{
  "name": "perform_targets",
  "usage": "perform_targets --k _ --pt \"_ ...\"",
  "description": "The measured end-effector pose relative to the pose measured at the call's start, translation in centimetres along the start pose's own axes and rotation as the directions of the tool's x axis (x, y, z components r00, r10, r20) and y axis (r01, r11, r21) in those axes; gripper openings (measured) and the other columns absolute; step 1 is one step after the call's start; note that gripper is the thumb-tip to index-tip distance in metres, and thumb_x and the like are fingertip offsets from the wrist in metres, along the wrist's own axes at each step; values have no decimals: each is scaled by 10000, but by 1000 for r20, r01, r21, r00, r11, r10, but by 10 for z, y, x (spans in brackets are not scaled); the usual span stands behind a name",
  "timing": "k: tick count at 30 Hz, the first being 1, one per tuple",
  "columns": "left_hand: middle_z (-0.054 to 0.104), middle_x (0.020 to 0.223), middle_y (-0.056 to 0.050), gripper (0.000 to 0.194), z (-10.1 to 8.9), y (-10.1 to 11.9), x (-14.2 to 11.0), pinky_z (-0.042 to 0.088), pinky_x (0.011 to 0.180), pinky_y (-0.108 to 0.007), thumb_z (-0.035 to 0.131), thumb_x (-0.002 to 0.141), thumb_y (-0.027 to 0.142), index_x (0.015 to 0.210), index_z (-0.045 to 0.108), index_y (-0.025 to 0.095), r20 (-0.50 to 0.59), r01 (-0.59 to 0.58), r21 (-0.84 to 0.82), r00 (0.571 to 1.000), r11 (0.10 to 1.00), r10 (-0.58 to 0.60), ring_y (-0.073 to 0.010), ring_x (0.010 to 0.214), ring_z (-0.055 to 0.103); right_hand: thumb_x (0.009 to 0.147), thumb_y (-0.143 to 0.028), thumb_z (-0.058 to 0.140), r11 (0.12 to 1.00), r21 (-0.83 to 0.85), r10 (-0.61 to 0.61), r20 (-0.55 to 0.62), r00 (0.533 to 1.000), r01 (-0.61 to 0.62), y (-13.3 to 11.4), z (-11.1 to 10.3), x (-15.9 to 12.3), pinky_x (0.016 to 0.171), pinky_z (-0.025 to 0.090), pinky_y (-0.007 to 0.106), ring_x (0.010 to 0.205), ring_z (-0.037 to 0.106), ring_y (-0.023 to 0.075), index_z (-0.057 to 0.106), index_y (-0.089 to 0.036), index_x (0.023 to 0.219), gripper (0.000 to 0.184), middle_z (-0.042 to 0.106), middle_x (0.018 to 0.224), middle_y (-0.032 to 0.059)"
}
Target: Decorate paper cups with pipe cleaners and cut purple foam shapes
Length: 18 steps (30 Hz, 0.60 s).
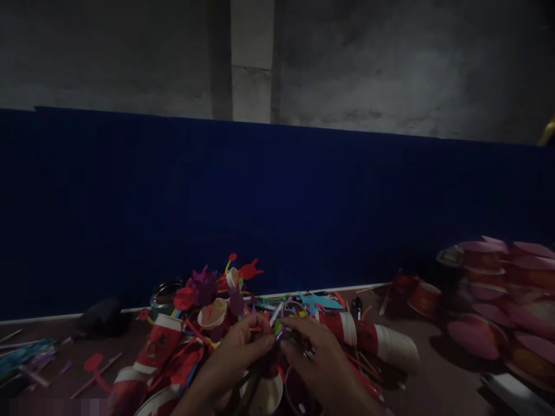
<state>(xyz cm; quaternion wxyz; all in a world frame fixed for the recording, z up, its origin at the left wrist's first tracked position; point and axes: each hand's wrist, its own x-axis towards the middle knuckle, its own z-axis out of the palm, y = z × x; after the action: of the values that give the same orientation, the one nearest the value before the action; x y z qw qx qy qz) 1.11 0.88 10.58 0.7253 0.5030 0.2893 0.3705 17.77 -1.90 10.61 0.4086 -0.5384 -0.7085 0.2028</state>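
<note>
Partition (277, 196) is standing behind table (429, 364), wall (368, 63) rising behind that. Left hand (238, 352) and right hand (318, 349) are sitting front centre, strip (280, 334) between, cup (269, 398) below. Jar (160, 303) standing back left, stacked cups (396, 348) lying just right of hands. Cup pile (526, 274) sitting far right, maybe a phone (515, 393) (blurred) lying in front.

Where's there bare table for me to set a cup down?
The best patch is the table between the lying cup stack and the pink-topped cups, with a red cup behind. A smaller gap lies left, between the blue scraps and tilted cups, but a stick crosses it. Cut-outs and cups crowd the left hand and right hand.
</note>
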Motion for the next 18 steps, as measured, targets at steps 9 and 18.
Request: perform_targets --k 9,18 --pt "638 842 -58 143 17 4 -6 447 699 -282 531 737 179 852 614 162 -111 -136 690 951 711 289 -187 774 576 772 -277 564 987 -153 -49 -62 997 39 -4 -1 1 783 452 361 854 583 227 662 -246 980 232 667 920 50" --pt "634 1108 -108 397 18 -9 -8 431 834 -296 372 836 147 1223 454 176 -73 -195 778 916 597 394 -213 990 593 753 -298 577 989 -150 -31 -100 995 16 -3 3 -2 757 475 377 833 589 237 633 -222 1029 292 659 929 68"
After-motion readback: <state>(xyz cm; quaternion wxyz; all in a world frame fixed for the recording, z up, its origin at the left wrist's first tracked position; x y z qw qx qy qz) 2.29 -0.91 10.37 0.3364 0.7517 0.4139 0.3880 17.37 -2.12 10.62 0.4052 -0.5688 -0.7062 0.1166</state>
